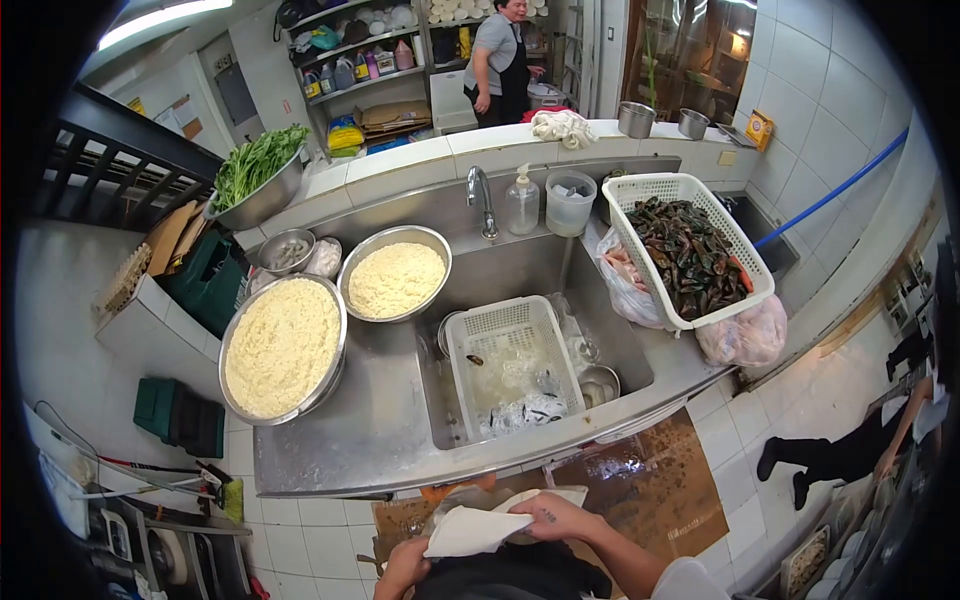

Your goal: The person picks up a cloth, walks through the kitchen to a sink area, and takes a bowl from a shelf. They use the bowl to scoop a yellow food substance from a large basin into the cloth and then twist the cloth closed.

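Observation:
My left hand (404, 566) and my right hand (556, 519) are at my waist, in front of the sink's near edge. Both are closed on a white cloth (468, 530), which is bunched between them. Beyond it, a white perforated basket (453, 360) stands in the steel sink (640, 365). Cloudy water, a clear plastic bag (522, 412) and a few dark mussels are inside the basket. Neither hand touches the sink or basket.
Two steel bowls of pale, grainy food, one large (283, 345) and one smaller (397, 277), stand left. A white crate (628, 255) of mussels (690, 250) sits right, beside bagged meat (745, 332). Behind are a faucet (480, 200) and soap bottle (522, 205). Two people are nearby.

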The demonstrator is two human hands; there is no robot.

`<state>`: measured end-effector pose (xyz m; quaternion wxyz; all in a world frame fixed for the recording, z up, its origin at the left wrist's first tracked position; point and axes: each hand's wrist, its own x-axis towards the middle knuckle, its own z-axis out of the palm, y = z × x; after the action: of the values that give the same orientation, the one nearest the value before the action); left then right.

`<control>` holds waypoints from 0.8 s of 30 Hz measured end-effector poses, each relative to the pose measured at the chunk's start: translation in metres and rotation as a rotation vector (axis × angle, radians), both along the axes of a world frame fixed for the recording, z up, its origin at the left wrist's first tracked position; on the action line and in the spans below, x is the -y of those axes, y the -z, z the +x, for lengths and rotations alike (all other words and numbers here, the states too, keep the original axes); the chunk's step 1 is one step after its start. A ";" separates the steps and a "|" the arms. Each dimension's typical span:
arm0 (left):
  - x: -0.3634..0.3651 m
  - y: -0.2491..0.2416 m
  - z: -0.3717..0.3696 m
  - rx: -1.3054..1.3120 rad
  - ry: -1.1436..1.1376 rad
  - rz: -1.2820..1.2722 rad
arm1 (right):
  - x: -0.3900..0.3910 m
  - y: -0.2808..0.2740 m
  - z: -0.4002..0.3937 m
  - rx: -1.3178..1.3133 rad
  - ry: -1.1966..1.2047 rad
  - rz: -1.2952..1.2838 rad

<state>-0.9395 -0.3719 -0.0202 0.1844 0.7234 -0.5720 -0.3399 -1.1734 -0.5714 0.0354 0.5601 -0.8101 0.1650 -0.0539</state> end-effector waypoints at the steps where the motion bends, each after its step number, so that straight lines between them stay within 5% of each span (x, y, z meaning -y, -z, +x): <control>1: 0.002 -0.007 0.002 -0.020 0.003 -0.022 | -0.002 0.001 0.001 0.025 0.032 -0.048; 12: -0.020 0.003 0.102 -0.127 0.272 0.052 | -0.087 0.005 0.065 -0.194 0.453 0.037; 18: -0.050 0.020 0.160 -0.378 0.434 0.150 | -0.154 -0.006 0.125 -0.149 0.795 -0.074; 24: -0.048 -0.025 0.164 -0.480 0.537 0.262 | -0.198 -0.003 0.148 0.035 1.229 -0.269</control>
<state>-0.7750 -0.3236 0.0047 0.1233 0.4653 -0.6333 -0.6061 -1.0256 -0.3734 0.0380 0.3228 -0.6295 0.5829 -0.3996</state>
